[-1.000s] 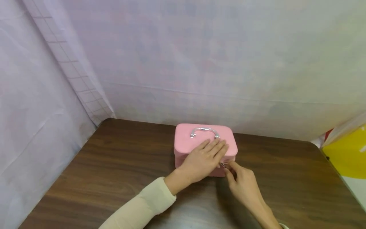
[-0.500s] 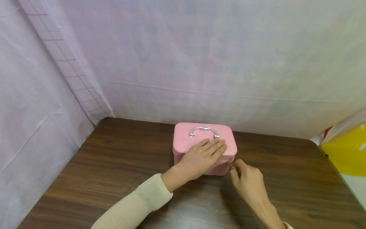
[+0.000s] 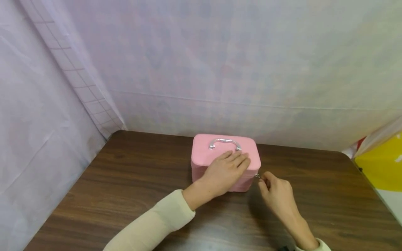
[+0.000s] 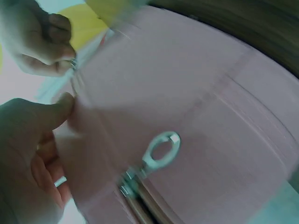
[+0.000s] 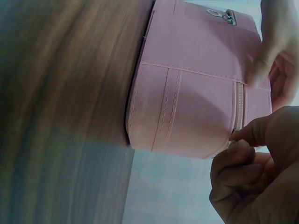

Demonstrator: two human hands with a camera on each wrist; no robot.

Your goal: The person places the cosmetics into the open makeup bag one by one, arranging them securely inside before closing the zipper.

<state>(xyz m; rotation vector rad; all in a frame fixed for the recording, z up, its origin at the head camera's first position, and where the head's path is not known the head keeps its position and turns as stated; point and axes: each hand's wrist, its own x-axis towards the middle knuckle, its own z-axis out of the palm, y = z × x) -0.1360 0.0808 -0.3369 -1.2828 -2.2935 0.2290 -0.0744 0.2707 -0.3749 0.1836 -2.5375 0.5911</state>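
The right hand (image 3: 276, 190) had its grip closed in a pinch, thumb and forefinger curled together on the small silver zipper pull (image 3: 257, 176) at the near right corner of the pink rectangular fabric case (image 3: 207, 157); in the right wrist view the fingertips (image 5: 245, 135) met right at the lower end of the zipper track on the case's side, and the rest of the fingers were folded into the palm. The left hand (image 3: 224, 172) lay flat across the near half of the case's lid with its fingers straight and close together, pressing on the lid rather than gripping it, its fingertips just short of the curved silver metal handle (image 3: 224, 143) fixed on the top. In the left wrist view the thumb (image 4: 56, 112) sat against the edge of the case, and a second silver ring-shaped zipper pull (image 4: 161, 151) lay against the pink fabric further along the zip; that view was blurred. A cream long sleeve (image 3: 154, 226) covered the left forearm. The case stood upright on the dark brown wood-grain bench (image 3: 125, 181), towards its far edge and about midway across. Behind the bench hung pale lilac sheeting (image 3: 220, 62), with a faint grid pattern on the panel at the left corner, and a yellow object (image 3: 381, 167) showed beyond the bench's right edge.
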